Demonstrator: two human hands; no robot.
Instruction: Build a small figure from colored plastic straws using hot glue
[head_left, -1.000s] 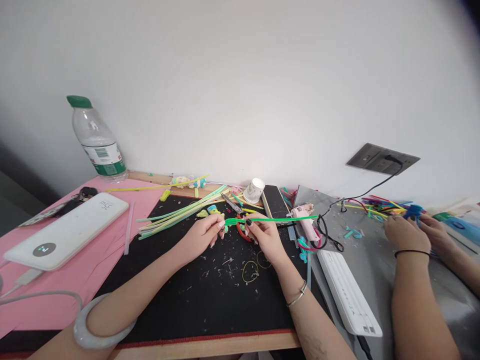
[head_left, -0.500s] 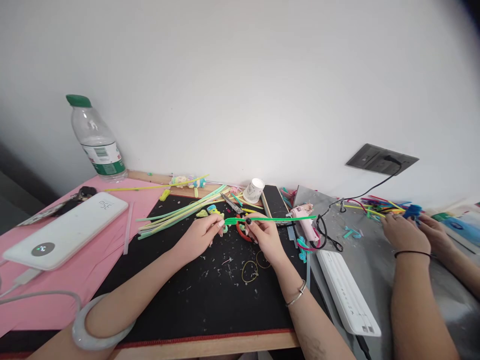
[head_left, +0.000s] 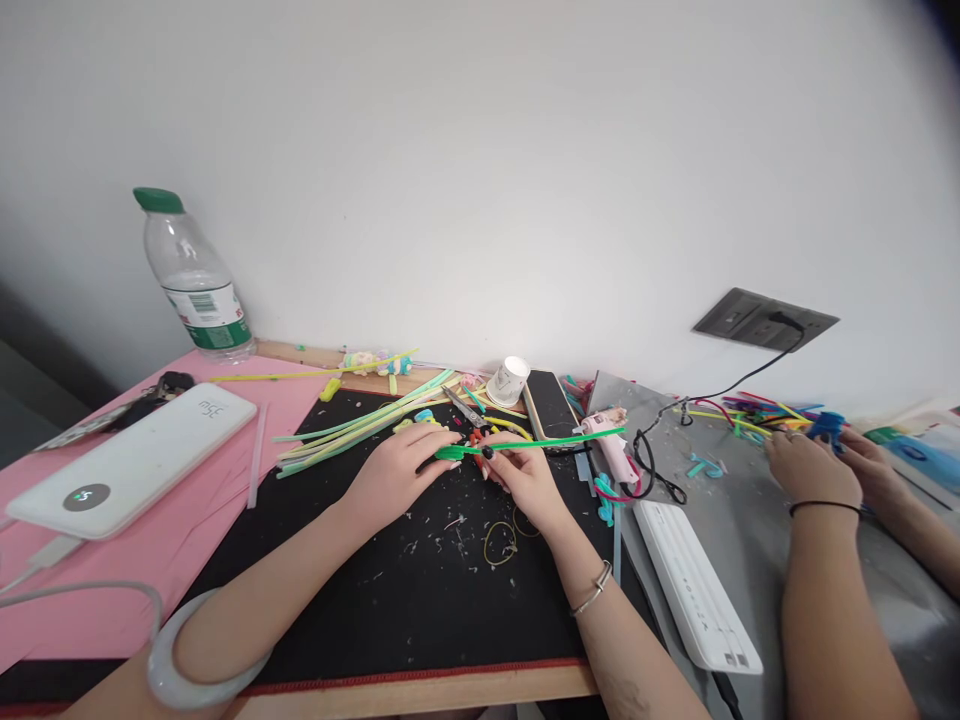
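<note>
A bright green pipe cleaner [head_left: 570, 440] runs between my hands above the black mat [head_left: 360, 610], its long free end pointing right. My left hand [head_left: 405, 465] is closed on the folded, bunched end of it. My right hand [head_left: 519, 470] pinches the strand just to the right of the bunch, thumb and finger pressed together. Just behind my hands lie scissors with orange-red handles [head_left: 478, 434], partly hidden by my right hand. A bundle of pale green and yellow pipe cleaners [head_left: 337, 440] fans out beyond my left hand.
A pink glue gun [head_left: 613, 455] and a white power strip [head_left: 697, 590] lie to the right, with cables. A paper cup [head_left: 508, 380] stands at the back. On the left are a white power bank [head_left: 135, 460] and a bottle [head_left: 199, 290]. Another person's hands [head_left: 817, 465] hold something blue.
My left hand has rolled over the folded green end, its fingers now lying more across the top. The bunch has shifted slightly down and left. My right hand keeps its pinch.
</note>
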